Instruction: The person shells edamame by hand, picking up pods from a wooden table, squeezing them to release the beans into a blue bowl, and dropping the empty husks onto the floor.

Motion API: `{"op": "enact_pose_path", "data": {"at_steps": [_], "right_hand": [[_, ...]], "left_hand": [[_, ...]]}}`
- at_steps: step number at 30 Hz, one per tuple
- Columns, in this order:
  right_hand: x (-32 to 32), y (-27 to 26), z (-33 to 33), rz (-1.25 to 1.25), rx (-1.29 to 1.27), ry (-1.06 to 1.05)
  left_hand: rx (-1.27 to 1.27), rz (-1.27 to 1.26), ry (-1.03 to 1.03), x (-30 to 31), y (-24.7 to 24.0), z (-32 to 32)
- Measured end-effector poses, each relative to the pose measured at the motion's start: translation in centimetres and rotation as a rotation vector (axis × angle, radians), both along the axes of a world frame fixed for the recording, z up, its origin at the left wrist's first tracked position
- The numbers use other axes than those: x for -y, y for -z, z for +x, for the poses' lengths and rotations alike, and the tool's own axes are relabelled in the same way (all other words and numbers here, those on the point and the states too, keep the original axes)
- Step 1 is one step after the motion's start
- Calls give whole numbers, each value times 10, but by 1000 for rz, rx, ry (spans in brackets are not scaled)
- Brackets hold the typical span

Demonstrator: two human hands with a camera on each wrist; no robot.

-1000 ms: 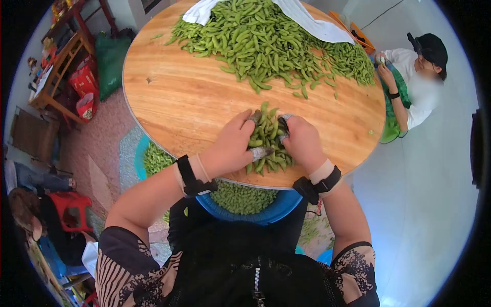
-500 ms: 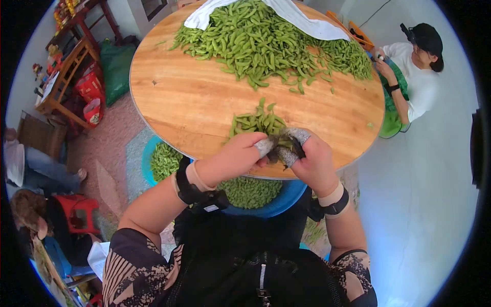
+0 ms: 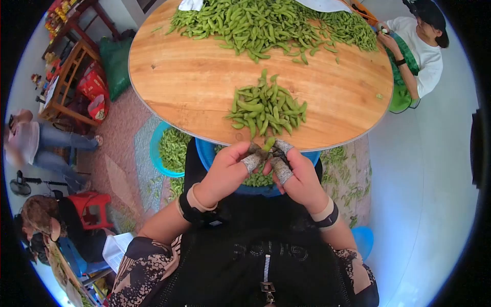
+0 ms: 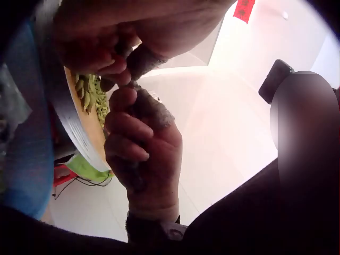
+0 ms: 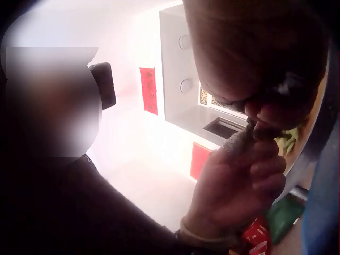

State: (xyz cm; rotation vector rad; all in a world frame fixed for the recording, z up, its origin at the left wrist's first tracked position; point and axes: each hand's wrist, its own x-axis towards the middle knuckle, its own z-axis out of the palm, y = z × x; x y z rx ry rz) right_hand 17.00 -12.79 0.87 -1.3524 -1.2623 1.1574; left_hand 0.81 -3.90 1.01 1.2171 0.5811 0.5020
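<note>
Just off the front edge of the round wooden table (image 3: 179,92), both hands meet over a blue basin (image 3: 205,153) of shelled green beans. A green soybean pod (image 3: 269,144) stands up between the fingertips. The left hand (image 3: 226,170) pinches it from one side, the right hand (image 3: 303,180) from the other. Grey tape wraps several fingers and thumbs (image 3: 281,171). Both wrist views show the fingertips together, thumbs close to each other, with the pod mostly hidden there. A small heap of soybean pods (image 3: 266,106) lies on the table beyond the hands.
A large pile of pods (image 3: 255,25) covers the table's far side, partly under a white cloth (image 3: 325,5). A turquoise basin (image 3: 155,148) of pods stands on the floor at left, near a red stool (image 3: 92,204). Another person (image 3: 419,56) sits at far right.
Both hands have left the small heap on the table and drawn back toward the body, over the basin. A pod now shows between the fingertips. The head view has shifted.
</note>
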Motion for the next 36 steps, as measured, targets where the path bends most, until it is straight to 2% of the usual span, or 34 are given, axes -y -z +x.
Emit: {"op": "enact_pose_path", "data": {"at_steps": [1,3,4,6,10,12,13,15,16,18,25,30,31,33,34,36], "right_hand": [[0,-2,-1,-5,-2,-1],[0,-8,0,-216,-232,-17],[3,-11,3,-224,-233,-10],[17,-13,13,-269,-395,87],[43,-7,38,-316,-304,206],[39,20,38,-172,280,215],[37,42,37,-180,273,219],[27,89,36,76,871,-30],[20,98,31,75,865,-35],[4,110,17,-72,918,-262],[-32,156,-4,-24,1003,-500],[-43,154,-17,-216,1067,-655],[-43,152,-18,-216,1069,-668],[-36,144,-13,-181,880,-502],[-31,138,-9,-185,883,-500],[-17,122,4,-175,728,-301]], "left_hand": [[-2,-5,-1,0,3,-3],[-69,-36,-20,-2,12,-8],[-70,-44,-13,-2,12,-11],[-99,-26,-79,-1,15,-15],[-148,-62,-72,-2,25,-23],[-144,-64,-50,-1,31,-25],[-133,-54,-35,0,34,-27],[-134,-29,-42,2,31,-28],[-129,-1,-55,2,30,-30],[-118,13,-82,2,31,-37],[-196,14,-177,-4,50,-69],[-159,-12,-237,-5,53,-84],[-135,-8,-245,-5,53,-86],[-126,-16,-255,-5,53,-87],[-119,-18,-254,-6,53,-86],[-133,-11,-209,-9,54,-83]]}}
